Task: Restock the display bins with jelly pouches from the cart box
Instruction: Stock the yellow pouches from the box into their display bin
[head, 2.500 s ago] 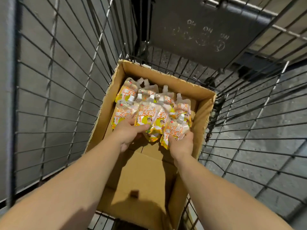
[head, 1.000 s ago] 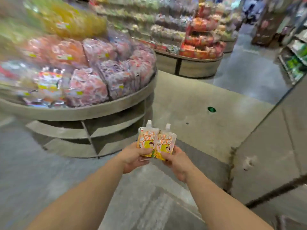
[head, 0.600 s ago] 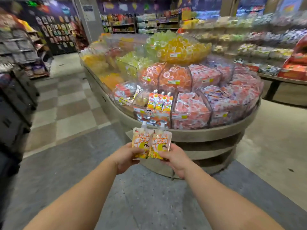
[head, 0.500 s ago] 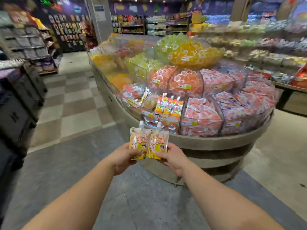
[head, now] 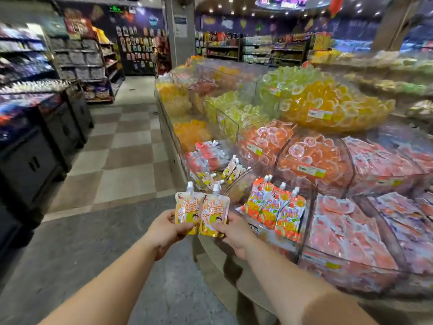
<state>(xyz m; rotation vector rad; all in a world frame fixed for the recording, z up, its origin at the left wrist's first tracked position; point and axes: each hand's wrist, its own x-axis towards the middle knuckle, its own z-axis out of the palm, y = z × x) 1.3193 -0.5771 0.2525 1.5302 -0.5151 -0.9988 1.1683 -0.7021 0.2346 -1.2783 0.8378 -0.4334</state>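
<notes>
My left hand (head: 164, 231) grips the lower edge of a yellow-and-orange jelly pouch (head: 187, 209) with a white cap. My right hand (head: 236, 233) holds a second, matching jelly pouch (head: 214, 211) beside it; both stand upright and touch side by side. Just beyond them is a clear display bin (head: 210, 181) with a few of the same pouches lying low inside. To its right, another bin (head: 304, 233) holds upright orange "Oh!" pouches (head: 276, 209). The cart box is out of view.
The round tiered display stand (head: 246, 273) fills the right side, with bins of orange, yellow and pink jelly cups. Dark shelving units (head: 35, 148) line the left. A checkered aisle floor (head: 126, 156) runs between them.
I have turned from the cart box to the display stand and come closer. Both hands carry the two pouches, now near the bins' front edge.
</notes>
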